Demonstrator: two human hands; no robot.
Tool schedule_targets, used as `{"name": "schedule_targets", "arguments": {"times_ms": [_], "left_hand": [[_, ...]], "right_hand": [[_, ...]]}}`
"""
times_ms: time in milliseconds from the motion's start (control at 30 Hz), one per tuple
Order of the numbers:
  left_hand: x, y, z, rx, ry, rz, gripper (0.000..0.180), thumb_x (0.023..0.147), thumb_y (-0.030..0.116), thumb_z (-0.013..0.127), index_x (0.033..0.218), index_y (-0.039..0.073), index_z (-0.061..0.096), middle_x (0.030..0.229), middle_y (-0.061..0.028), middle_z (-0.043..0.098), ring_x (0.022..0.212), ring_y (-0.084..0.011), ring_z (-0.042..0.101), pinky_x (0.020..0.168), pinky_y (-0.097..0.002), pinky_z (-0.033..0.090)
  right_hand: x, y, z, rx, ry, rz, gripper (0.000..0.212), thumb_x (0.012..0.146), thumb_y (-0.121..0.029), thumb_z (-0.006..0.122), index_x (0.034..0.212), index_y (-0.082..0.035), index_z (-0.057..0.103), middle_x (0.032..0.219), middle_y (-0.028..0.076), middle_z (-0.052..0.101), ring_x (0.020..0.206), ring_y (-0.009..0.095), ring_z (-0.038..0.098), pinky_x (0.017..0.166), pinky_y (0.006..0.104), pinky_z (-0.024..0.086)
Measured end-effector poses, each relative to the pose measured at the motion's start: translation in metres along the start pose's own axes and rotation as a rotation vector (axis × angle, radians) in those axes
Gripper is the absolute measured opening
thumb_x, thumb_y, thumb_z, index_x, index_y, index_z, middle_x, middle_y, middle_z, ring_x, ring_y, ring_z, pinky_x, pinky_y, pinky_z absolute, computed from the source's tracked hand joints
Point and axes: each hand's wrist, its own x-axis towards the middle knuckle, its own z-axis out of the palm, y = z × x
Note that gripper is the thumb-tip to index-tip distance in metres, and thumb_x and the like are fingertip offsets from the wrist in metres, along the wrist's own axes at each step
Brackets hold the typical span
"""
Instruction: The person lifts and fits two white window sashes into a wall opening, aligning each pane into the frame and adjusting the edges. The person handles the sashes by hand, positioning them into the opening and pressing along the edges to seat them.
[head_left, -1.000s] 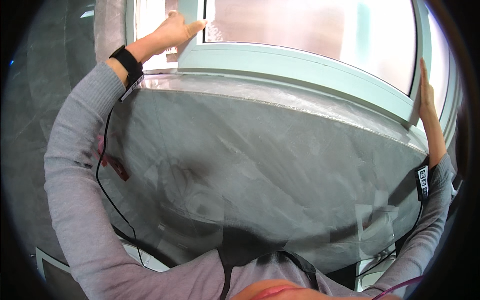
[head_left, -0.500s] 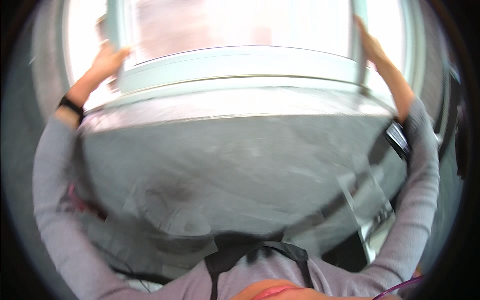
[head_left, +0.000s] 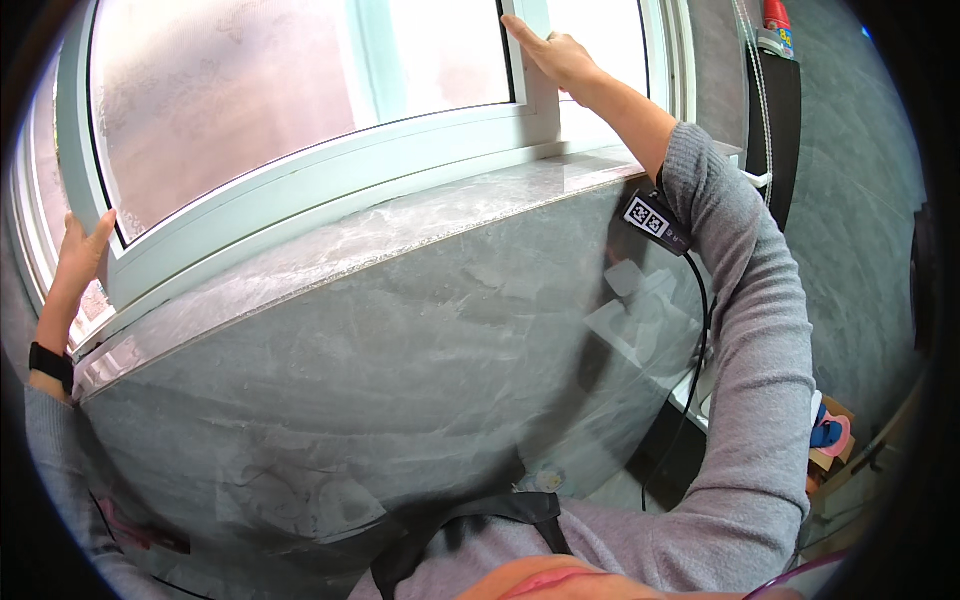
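Note:
A pale-framed window sash [head_left: 330, 178] with patterned frosted glass [head_left: 220, 110] stands upright in front of me. At its left edge is my left hand [head_left: 80, 255], thumb on the frame's face and fingers round the side, partly hidden. My right hand [head_left: 560, 60] clasps the sash's right upright, thumb along the front, with most of its fingers bent out of sight behind the edge. A black band [head_left: 51, 366] circles my left wrist. By my right wrist hangs a small black box [head_left: 655, 220] with a printed code label and a black cable [head_left: 697, 370].
Below the window runs a glossy marble-look sill [head_left: 350, 232], above a grey wall [head_left: 400, 340]. To the right are a beaded chain [head_left: 762, 110] and a red-topped bottle [head_left: 777, 28] on a dark ledge. A cardboard box [head_left: 838, 440] with blue and pink things stands lower right.
The view has swung, so the sash appears farther left and slanted, and the blur is gone. Both hands stay on its sides. Whether the sash itself slid, I cannot tell.

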Motion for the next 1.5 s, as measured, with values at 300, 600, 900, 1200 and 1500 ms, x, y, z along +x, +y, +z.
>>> {"name": "schedule_targets", "arguments": {"times_ms": [300, 600, 900, 1200, 1500], "left_hand": [[-0.018, 0.023, -0.004, -0.059, -0.08, 0.07, 0.07, 0.091, 0.054, 0.059, 0.133, 0.0, 0.044, 0.113, -0.0142, 0.058, 0.107, -0.0252, 0.06, 0.085, -0.0382, 0.051], [-0.022, 0.027, -0.031, 0.258, 0.109, 0.085, 0.123, 0.075, 0.058, 0.073, 0.155, 0.004, -0.003, 0.137, -0.0366, 0.043, 0.127, -0.0432, 0.051, 0.103, -0.0428, 0.045], [-0.039, 0.08, -0.03, 0.788, 0.185, 0.122, 0.113, 0.077, 0.054, 0.074, 0.156, 0.007, 0.009, 0.16, -0.0238, 0.008, 0.147, -0.0432, 0.012, 0.114, -0.0581, 0.028], [-0.023, 0.119, -0.02, 0.991, 0.513, 0.234, 0.071, 0.08, 0.03, 0.077, 0.14, 0.006, 0.048, 0.159, -0.014, 0.021, 0.148, -0.0334, 0.017, 0.116, -0.0558, 0.024], [0.01, 0.114, -0.017, 1.192, 0.537, 0.218, 0.033, 0.085, 0.013, 0.061, 0.117, 0.005, 0.066, 0.145, -0.0167, 0.047, 0.139, -0.0297, 0.037, 0.118, -0.055, 0.017]], "right_hand": [[0.013, -0.002, -0.01, -0.307, -0.024, -0.002, 0.116, 0.085, -0.075, 0.052, 0.14, 0.023, 0.02, 0.1, 0.035, 0.057, 0.083, 0.031, 0.064, 0.056, 0.0288, 0.051], [0.008, -0.034, -0.024, -0.052, -0.12, 0.162, 0.108, 0.086, -0.071, 0.053, 0.142, 0.016, 0.022, 0.13, 0.035, 0.05, 0.108, 0.038, 0.06, 0.075, 0.0448, 0.055], [-0.002, -0.029, -0.021, -0.113, -0.148, 0.048, 0.102, 0.09, -0.062, 0.055, 0.135, 0.023, 0.021, 0.113, 0.036, 0.057, 0.095, 0.034, 0.065, 0.065, 0.037, 0.056], [-0.004, -0.005, -0.027, -0.168, -0.205, -0.225, 0.093, 0.089, -0.058, 0.06, 0.128, 0.022, 0.033, 0.111, 0.034, 0.058, 0.099, 0.038, 0.066, 0.086, 0.04, 0.053], [0.009, 0.007, -0.035, -0.002, -0.364, -0.447, 0.06, 0.09, -0.049, 0.064, 0.109, 0.007, 0.054, 0.089, 0.02, 0.064, 0.08, 0.032, 0.068, 0.075, 0.0398, 0.055]]}}
